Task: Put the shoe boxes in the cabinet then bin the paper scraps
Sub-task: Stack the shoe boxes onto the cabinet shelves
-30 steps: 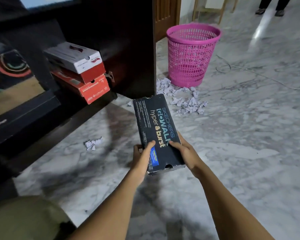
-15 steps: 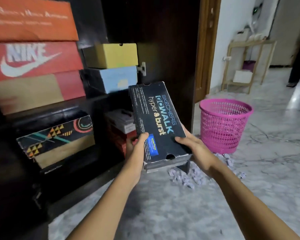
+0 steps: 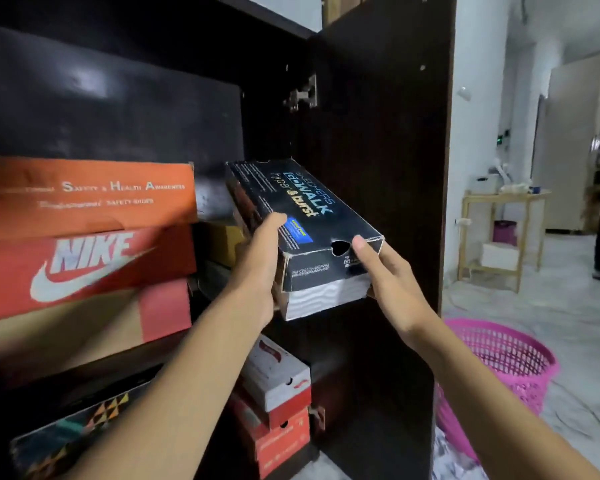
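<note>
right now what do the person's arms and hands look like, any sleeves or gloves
The left hand and right hand wear no gloves, watch or rings that show. The arms behind them are bare to the frame's edge, with no sleeves.

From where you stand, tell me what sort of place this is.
Probably a home: a dark cabinet stacked with shoe boxes such as the Nike box, a marble floor and a pink waste basket beside it.
</note>
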A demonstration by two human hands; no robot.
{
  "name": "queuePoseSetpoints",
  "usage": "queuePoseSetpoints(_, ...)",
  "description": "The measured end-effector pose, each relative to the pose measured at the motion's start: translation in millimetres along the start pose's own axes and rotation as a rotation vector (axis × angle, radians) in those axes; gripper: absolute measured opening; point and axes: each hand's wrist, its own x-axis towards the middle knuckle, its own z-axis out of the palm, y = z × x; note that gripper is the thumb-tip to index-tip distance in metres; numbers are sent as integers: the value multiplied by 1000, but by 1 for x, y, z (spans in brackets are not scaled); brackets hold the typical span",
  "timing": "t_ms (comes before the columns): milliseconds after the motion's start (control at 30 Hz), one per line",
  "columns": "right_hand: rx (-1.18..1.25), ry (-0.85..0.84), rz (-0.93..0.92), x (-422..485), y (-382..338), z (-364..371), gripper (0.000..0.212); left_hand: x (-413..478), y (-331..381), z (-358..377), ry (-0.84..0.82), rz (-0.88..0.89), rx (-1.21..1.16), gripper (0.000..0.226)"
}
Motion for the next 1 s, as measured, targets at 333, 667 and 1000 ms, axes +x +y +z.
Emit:
queuePoseSetpoints(333, -119, 87, 100, 137, -8, 31, 35, 80, 66, -8, 9, -127, 100, 49)
queuePoseSetpoints(667, -280, 260, 119, 226, 84, 37, 55, 202, 38, 4, 329, 489, 429, 60)
queuePoseSetpoints(1000, -666, 50, -5, 273, 149, 61, 64, 296, 51, -12, 421, 382, 468, 56)
